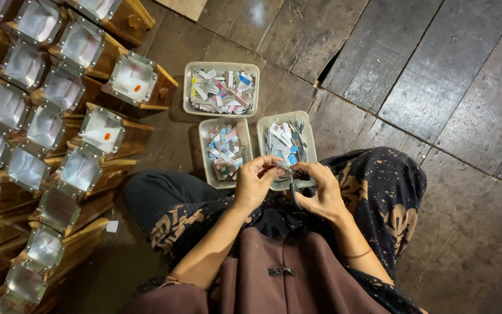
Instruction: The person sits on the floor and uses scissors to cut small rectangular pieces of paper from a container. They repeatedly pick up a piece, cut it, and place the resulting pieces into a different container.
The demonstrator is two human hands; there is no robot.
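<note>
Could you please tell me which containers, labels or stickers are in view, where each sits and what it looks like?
Top tray: rectangular, pale clear plastic, mixed coloured strips.
Left tray: same kind, below it.
Right tray: beside it, by the hands.
Orange stickers: small dots inside two wooden boxes, left.
No screens or signs.

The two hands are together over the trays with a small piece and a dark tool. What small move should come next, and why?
Probably close the dark tool on the small metal strip. The left hand pinches the strip at its fingertips and the right hand holds the tool just beneath it, above the right tray of cut strips. Whether the tool already grips the strip cannot be told.
</note>
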